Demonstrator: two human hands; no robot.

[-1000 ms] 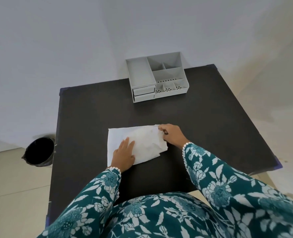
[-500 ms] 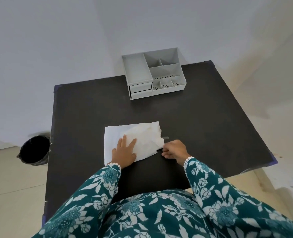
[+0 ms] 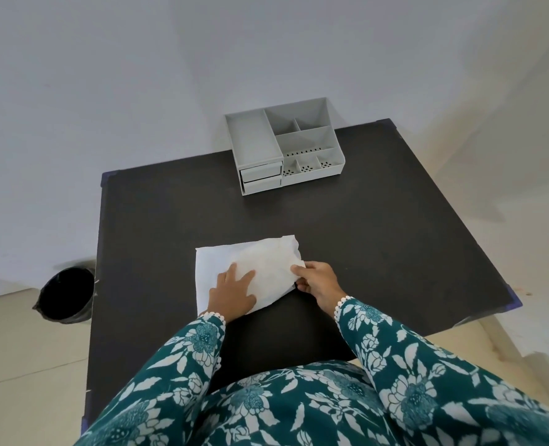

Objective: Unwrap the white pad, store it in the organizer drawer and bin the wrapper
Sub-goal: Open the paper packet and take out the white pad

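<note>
The left hand (image 3: 233,292) lies flat, fingers spread, pressing down on the white pad (image 3: 250,268). The right hand (image 3: 318,278) pinches the pad's crinkled right edge between thumb and fingers. The pad lies near the front of the black table (image 3: 379,236), its long axis running left to right, slightly skewed. No writing is legible. The grey organizer (image 3: 286,149) stands at the far edge; a black bin (image 3: 64,294) sits on the floor to the left.
</note>
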